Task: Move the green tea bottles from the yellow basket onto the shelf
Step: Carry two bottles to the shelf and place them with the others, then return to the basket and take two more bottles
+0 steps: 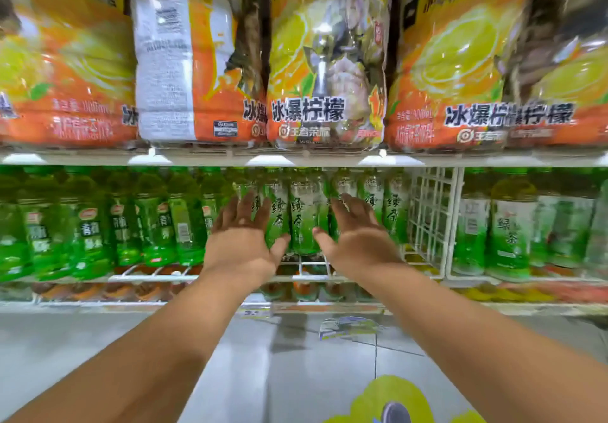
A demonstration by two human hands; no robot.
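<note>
We are reaching both hands toward the shelf [230, 278]: left hand [241, 240] and right hand [357, 241] are spreading fingers wide, holding nothing, flanking upright green tea bottles [304, 215]. The bottles are standing on the wire rack, beneath large orange bottles [325, 60].

A shop's drinks aisle: wire shelves [309, 278] packed with rows of green bottles [306, 222], orange lemon-tea bottles [325, 57] above, a price tag [255, 311] on the near shelf edge.
</note>
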